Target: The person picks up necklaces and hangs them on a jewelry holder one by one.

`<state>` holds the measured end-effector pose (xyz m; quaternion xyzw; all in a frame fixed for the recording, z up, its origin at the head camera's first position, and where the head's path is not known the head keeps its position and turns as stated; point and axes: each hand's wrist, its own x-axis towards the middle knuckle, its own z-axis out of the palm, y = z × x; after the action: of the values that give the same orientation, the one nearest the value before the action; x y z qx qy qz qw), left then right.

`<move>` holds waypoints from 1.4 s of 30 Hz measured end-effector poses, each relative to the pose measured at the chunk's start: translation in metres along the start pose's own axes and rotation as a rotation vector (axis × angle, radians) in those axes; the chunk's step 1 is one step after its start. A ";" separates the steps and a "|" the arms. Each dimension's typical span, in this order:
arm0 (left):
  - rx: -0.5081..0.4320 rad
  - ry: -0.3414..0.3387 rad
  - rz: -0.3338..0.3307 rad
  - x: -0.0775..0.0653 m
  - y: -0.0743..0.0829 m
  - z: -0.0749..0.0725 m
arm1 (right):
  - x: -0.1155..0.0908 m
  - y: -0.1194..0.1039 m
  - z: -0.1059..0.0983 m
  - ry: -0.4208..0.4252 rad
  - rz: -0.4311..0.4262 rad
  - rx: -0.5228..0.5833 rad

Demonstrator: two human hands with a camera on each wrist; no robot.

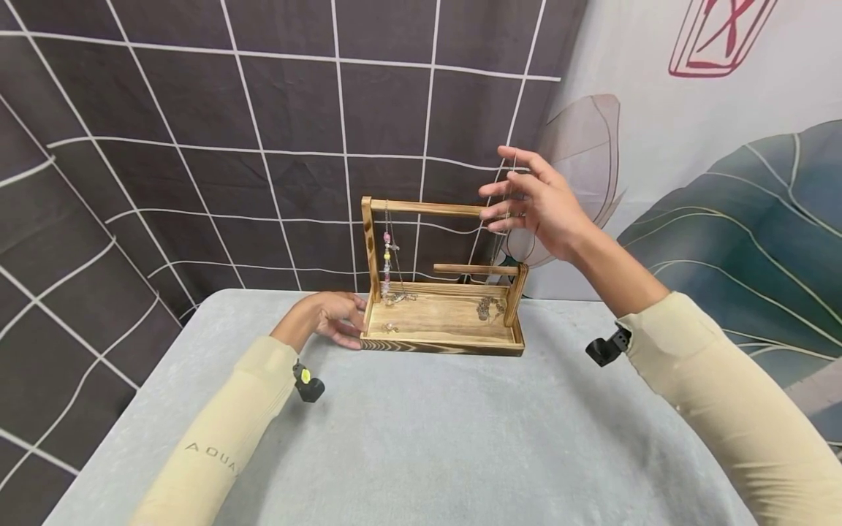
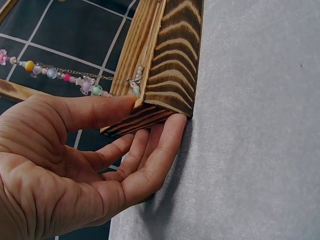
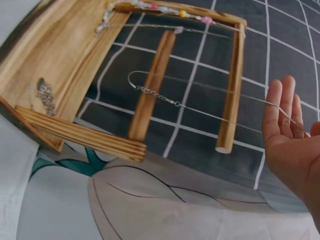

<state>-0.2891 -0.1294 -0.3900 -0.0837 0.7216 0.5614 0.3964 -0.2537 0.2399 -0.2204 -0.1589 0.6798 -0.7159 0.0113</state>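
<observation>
Chain: strung between the right hand and the short bar of the stand; contact with the bar, impossible to tell. Right fingers: spread, nearly straight, carrying the chain without closing round it. Left hand: thumb and fingers bent around the stand's near left corner. On the upper bar, a beaded strand; on the stand's floor, jewellery.

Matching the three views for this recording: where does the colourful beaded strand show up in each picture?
Head: the beaded strand hangs just left of picture centre.
Left wrist: the beaded strand slants across the upper left.
Right wrist: the beaded strand runs along the top, near the middle.
Shared landmark: the wooden tray.
</observation>
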 end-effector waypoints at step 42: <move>0.002 0.006 -0.011 0.002 0.000 0.000 | 0.017 0.010 -0.010 0.097 0.038 0.049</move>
<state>-0.2908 -0.1290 -0.3915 -0.0890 0.7229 0.5583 0.3971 -0.2744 0.2448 -0.2270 -0.1108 0.6649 -0.7386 -0.0040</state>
